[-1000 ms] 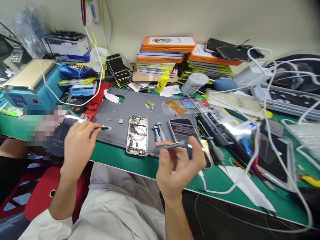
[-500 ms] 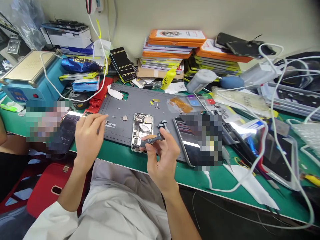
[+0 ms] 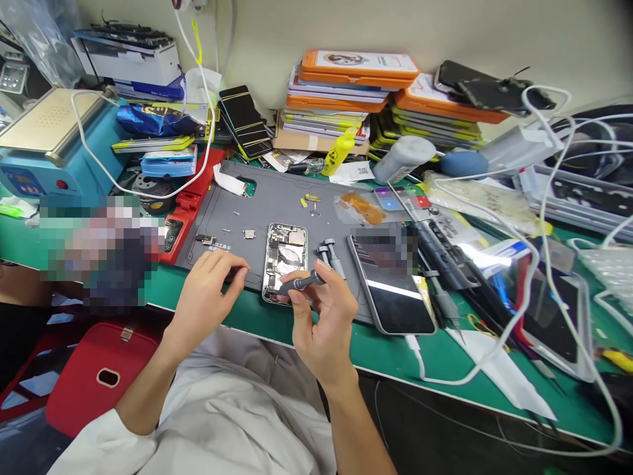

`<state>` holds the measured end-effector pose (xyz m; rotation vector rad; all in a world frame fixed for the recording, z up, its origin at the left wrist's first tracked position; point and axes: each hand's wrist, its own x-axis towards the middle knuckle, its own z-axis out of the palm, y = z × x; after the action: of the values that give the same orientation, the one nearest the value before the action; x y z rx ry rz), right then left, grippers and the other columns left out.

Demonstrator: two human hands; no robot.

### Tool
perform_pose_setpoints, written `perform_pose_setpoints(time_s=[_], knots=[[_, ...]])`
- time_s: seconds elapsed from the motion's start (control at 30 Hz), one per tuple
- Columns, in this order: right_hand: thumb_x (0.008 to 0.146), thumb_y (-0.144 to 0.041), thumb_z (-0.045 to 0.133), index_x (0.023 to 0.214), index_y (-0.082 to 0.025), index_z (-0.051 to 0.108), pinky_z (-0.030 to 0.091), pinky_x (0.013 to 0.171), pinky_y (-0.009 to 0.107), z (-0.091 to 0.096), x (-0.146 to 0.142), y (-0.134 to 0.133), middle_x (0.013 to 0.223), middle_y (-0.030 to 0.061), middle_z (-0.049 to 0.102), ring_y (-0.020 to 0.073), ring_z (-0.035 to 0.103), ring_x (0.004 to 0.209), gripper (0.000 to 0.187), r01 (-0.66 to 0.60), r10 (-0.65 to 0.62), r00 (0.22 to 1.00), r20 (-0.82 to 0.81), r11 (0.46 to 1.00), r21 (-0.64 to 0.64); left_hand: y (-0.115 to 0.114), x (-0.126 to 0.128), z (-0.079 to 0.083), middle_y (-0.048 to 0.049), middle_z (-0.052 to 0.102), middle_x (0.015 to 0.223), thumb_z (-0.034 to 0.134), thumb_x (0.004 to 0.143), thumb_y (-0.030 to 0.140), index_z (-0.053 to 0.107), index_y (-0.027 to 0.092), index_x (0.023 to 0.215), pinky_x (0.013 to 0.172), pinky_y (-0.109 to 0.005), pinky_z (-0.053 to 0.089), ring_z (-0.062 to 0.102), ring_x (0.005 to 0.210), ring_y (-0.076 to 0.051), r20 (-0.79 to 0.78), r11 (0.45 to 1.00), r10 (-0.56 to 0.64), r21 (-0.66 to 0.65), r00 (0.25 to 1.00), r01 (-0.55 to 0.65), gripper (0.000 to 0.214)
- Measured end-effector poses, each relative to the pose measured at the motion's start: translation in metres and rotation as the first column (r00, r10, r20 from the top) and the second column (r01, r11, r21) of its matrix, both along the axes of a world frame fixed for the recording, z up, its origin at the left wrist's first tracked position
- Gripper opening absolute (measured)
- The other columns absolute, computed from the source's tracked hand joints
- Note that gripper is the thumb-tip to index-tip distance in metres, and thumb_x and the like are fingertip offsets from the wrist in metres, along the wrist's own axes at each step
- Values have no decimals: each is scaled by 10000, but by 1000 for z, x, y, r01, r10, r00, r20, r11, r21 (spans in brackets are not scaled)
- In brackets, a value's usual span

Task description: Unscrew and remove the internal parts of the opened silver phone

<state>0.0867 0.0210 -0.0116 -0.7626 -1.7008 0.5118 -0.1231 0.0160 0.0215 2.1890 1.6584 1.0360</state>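
My right hand point(image 3: 324, 323) grips a screwdriver point(image 3: 302, 283) over the open phone point(image 3: 287, 254) between my hands, my left hand point(image 3: 208, 297) is pinched shut by the mat point(image 3: 277, 204), whose print nearby is unreadably small.

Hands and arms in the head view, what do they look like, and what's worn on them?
The left hand and right hand are bare: no gloves, rings or watch show. The left arm has a white sleeve ending near the elbow. The right forearm is uncovered down to the picture's edge.
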Motion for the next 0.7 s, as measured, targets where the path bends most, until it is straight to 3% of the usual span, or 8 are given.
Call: perform_pose_setpoints(time_s=[0.1,0.27,0.4,0.53,0.6,0.7], knots=[[1089,-68,600,1682,-332,408,754,815,336,2,-1,1,1212,72,723,179,786,1044,677,29,-30,998,50,999,27,-2,2,-2,-25,750,1053,587,1157,195,670,220,1088,913,-348,526,647,971,-208,-30,1000,5,6,1000,-5,111],[1032,-68,716,1652,-342,443,737,828,360,10,0,2,1167,61,794,208,809,1006,730,75,-113,971,212,981,181,-3,2,-3,-34,757,1061,586,1158,193,674,216,1099,926,-366,515,651,992,-218,-40,999,-22,32,999,23,108],[1074,-46,465,1700,-306,392,755,857,424,12,3,-2,1370,139,762,250,788,1235,682,46,-73,975,209,990,133,-5,0,-1,-32,776,1080,612,1152,196,698,218,1116,923,-377,500,687,1009,-215,-32,993,-112,26,993,113,96],[1062,-80,590,1735,-310,340,772,878,435,11,3,-5,1446,162,736,275,767,1318,754,114,-153,961,232,978,175,-8,3,2,-27,783,1078,642,1155,262,743,217,1126,877,-375,494,666,954,-207,-76,984,-177,-12,981,177,114],[1083,-61,532,1745,-306,339,769,909,436,9,2,-5,1429,160,749,269,764,1334,731,123,-165,958,235,975,182,-9,5,3,-31,788,1092,636,1161,291,760,219,1149,870,-381,495,658,940,-208,-118,982,-186,-32,975,184,144],[1111,-130,549,1751,-285,337,763,800,381,6,1,-5,1406,172,748,276,779,1286,691,137,-164,967,197,980,145,-8,8,4,-33,791,1090,620,1171,318,781,226,1136,853,-386,492,658,921,-205,-144,978,-205,-60,968,198,189]])
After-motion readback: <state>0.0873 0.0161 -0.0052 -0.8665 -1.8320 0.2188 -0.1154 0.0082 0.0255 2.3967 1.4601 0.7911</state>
